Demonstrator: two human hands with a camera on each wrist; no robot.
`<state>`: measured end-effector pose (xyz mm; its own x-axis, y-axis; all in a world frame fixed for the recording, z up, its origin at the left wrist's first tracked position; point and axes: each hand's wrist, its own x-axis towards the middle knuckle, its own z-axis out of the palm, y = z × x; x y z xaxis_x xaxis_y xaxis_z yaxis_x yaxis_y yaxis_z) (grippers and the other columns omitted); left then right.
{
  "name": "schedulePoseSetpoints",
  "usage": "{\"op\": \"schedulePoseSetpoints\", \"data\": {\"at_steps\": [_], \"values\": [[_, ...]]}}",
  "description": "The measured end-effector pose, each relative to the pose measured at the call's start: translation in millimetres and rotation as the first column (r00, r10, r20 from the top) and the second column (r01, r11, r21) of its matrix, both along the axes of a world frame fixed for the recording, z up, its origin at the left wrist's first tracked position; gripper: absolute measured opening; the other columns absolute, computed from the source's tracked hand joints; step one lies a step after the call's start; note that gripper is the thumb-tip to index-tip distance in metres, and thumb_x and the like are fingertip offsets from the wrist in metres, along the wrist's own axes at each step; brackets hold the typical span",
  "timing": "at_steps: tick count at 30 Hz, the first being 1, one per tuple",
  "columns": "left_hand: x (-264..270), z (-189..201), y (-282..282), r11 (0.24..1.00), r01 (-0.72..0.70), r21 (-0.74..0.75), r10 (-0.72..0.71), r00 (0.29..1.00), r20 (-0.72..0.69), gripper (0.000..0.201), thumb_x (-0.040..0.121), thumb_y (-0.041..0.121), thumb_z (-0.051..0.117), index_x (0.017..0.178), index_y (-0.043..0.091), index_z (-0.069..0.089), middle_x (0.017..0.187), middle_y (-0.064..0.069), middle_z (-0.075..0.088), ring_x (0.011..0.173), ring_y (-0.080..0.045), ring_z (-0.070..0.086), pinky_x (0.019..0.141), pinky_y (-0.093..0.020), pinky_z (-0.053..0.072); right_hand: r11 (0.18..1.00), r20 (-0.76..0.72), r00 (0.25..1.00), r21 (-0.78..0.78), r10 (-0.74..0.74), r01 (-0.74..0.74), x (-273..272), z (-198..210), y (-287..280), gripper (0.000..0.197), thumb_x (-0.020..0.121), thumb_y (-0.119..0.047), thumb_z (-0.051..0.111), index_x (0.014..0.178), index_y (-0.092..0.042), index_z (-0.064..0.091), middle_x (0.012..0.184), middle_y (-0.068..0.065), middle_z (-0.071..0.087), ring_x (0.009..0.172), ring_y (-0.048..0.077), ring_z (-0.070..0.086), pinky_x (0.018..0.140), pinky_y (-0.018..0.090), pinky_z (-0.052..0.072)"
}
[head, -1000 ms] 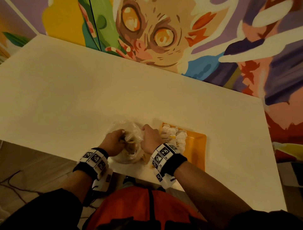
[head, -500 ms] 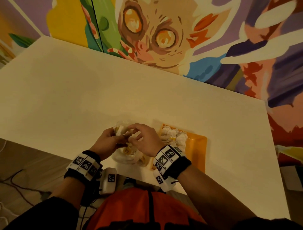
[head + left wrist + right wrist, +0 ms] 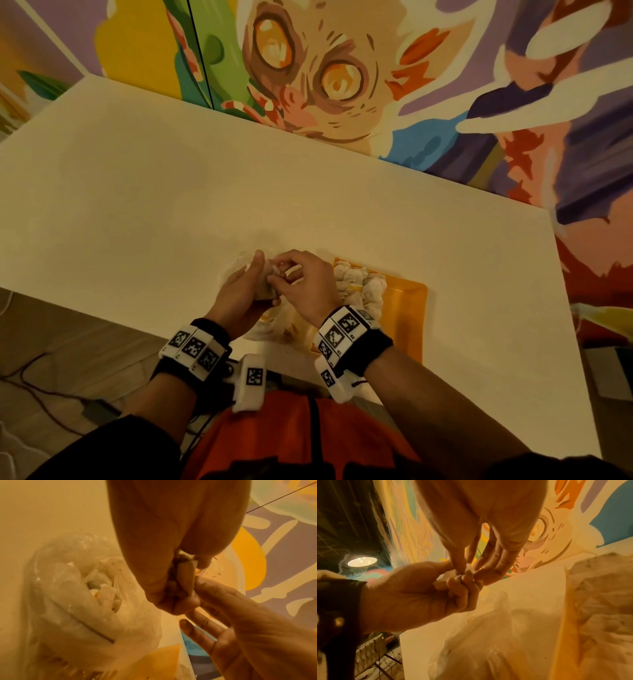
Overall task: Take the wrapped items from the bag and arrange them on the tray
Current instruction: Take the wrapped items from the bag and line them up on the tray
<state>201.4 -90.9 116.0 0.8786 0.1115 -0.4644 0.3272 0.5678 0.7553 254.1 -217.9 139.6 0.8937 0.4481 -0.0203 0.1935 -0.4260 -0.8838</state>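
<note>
Both hands meet above the bag: the left hand has its fingers curled round one small wrapped item, and the right hand pinches the same item's top with thumb and fingertips, its other fingers spread loose. The item hangs between them over the clear plastic bag, which slumps on the white table just left of the orange tray.

Risk, as I judge it — two hands pulling on one thin wrapper could tear it or spill the filling, and a fumbled hand-over would drop it back into the bag or onto the table. The crowded tray leaves room mainly on its right side, so a careless set-down might knock the pile.

Count: one bag, one tray, one item in hand, several wrapped items heaped on the tray — too bunched to number — and more in the bag.
</note>
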Motion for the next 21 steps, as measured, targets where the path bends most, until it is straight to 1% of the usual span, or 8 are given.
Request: {"op": "schedulePoseSetpoints", "data": {"at_steps": [3, 6, 8, 10, 13, 17, 19, 21], "values": [[0, -1, -4, 0.998, 0.010, 0.059, -0.009, 1.000, -0.013, 0.070, 0.095, 0.059, 0.042, 0.116, -0.006, 0.058, 0.096, -0.022, 0.056, 0.080, -0.029, 0.049, 0.057, -0.029, 0.041, 0.999, -0.019, 0.999, -0.026, 0.045, -0.045, -2, 0, -3, 0.029, 0.078, -0.018, 0.079, 0.105, -0.026, 0.072, 0.094, -0.002, 0.062, 0.069, 0.012, 0.063, 0.061, 0.014, 0.051], [2, 0, -5, 0.995, 0.029, 0.095, -0.025, 0.999, -0.043, 0.074, 0.095, 0.059, 0.039, 0.114, -0.010, 0.058, 0.082, -0.018, 0.052, 0.065, -0.022, 0.048, 0.054, -0.030, 0.042, 0.998, 0.004, 1.000, -0.059, -0.004, 0.004, 0, -1, -6, 0.012, 0.079, -0.019, 0.078, 0.090, -0.024, 0.075, 0.091, -0.004, 0.064, 0.071, 0.009, 0.061, 0.060, 0.011, 0.046], [3, -1, -6, 0.997, 0.024, 0.077, -0.019, 0.998, -0.060, 0.077, 0.095, 0.060, 0.039, 0.116, -0.013, 0.054, 0.088, -0.022, 0.055, 0.067, -0.023, 0.050, 0.055, -0.031, 0.044, 0.998, -0.042, 0.998, -0.043, -0.039, 0.037, 2, -2, -8, 0.007, 0.080, -0.018, 0.077, 0.086, -0.020, 0.075, 0.085, -0.005, 0.068, 0.066, 0.006, 0.062, 0.059, 0.010, 0.045], [3, 0, -8, 0.997, 0.028, 0.075, -0.023, 0.997, -0.068, 0.075, 0.095, 0.059, 0.037, 0.115, -0.011, 0.056, 0.093, -0.024, 0.059, 0.070, -0.025, 0.051, 0.056, -0.031, 0.045, 0.999, -0.078, 0.997, -0.036, -0.026, 0.024, 2, -3, -10, 0.011, 0.081, -0.017, 0.076, 0.091, -0.018, 0.074, 0.079, -0.004, 0.069, 0.063, 0.003, 0.061, 0.058, 0.008, 0.046], [3, 5, -13, 0.995, 0.028, 0.099, -0.021, 0.997, -0.072, 0.069, 0.098, 0.056, 0.033, 0.119, -0.004, 0.059, 0.103, -0.026, 0.062, 0.081, -0.030, 0.054, 0.064, -0.033, 0.045, 0.999, -0.111, 0.994, -0.038, 0.016, -0.021, 2, -3, -12, 0.020, 0.080, -0.017, 0.077, 0.099, -0.020, 0.073, 0.079, -0.001, 0.069, 0.065, 0.010, 0.063, 0.059, 0.014, 0.052], [3, 9, -18, 0.993, -0.013, 0.117, 0.026, 0.993, -0.114, 0.067, 0.098, 0.054, 0.035, 0.124, -0.004, 0.054, 0.123, -0.036, 0.054, 0.100, -0.036, 0.054, 0.081, -0.044, 0.042, 0.998, -0.091, 0.995, -0.040, 0.035, -0.038, 1, -4, -13, 0.011, 0.077, -0.010, 0.076, 0.083, -0.019, 0.072, 0.080, -0.001, 0.068, 0.069, 0.013, 0.063, 0.061, 0.019, 0.052], [3, 10, -18, 0.994, -0.011, 0.110, 0.024, 0.992, -0.121, 0.068, 0.098, 0.054, 0.037, 0.124, -0.007, 0.052, 0.120, -0.037, 0.055, 0.100, -0.036, 0.054, 0.081, -0.044, 0.043, 0.999, -0.105, 0.994, -0.018, 0.024, -0.026, 0, -3, -14, 0.013, 0.077, -0.011, 0.077, 0.079, -0.022, 0.070, 0.081, -0.002, 0.069, 0.071, 0.014, 0.065, 0.060, 0.019, 0.053], [3, 8, -17, 0.995, -0.014, 0.103, 0.027, 0.992, -0.125, 0.065, 0.097, 0.054, 0.040, 0.116, -0.006, 0.055, 0.103, -0.029, 0.060, 0.091, -0.032, 0.057, 0.073, -0.038, 0.045, 0.999, -0.163, 0.986, 0.031, 0.016, -0.011, 0, -3, -18, 0.012, 0.078, -0.015, 0.078, 0.078, -0.022, 0.070, 0.082, -0.005, 0.069, 0.071, 0.011, 0.066, 0.060, 0.015, 0.051]]}}
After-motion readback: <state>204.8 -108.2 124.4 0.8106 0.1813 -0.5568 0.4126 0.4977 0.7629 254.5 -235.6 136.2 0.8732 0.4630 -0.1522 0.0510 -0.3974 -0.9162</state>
